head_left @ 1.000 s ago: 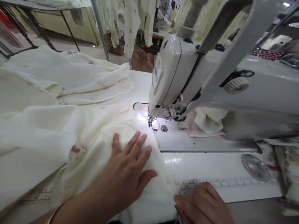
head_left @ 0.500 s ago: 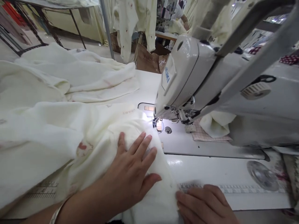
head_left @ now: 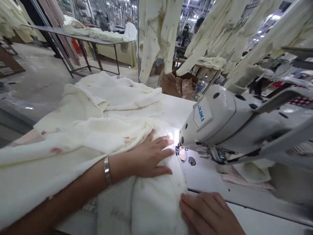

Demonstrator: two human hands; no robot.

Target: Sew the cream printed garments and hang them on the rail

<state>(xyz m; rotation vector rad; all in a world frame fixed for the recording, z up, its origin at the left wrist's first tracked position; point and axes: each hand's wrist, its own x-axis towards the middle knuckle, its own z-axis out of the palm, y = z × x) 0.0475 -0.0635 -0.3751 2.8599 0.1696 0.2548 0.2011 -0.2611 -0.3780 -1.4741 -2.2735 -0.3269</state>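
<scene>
Cream fabric [head_left: 156,199] with small reddish prints lies spread over the sewing table, its right edge running up to the needle area of a white sewing machine [head_left: 215,117]. On top of it rests my left hand [head_left: 149,158], fingers spread flat, the fingertips just left of the presser foot [head_left: 177,150]. A silver bracelet [head_left: 107,170] circles that wrist. Nearer to me, my right hand [head_left: 207,212] has its fingers together at the fabric's right edge, pinching it. The thumb of this hand is hidden.
More cream garments [head_left: 122,93] are heaped at the back left of the table. Fabric scraps [head_left: 254,173] lie under the machine arm. Behind stand a cardboard box [head_left: 171,84], hanging garments [head_left: 156,36] and a side table [head_left: 80,36] with cloth on it.
The view has tilted up and left, showing more of the room. My left hand has slid forward along the fabric, closer to the presser foot. My right hand stays at the fabric edge.
</scene>
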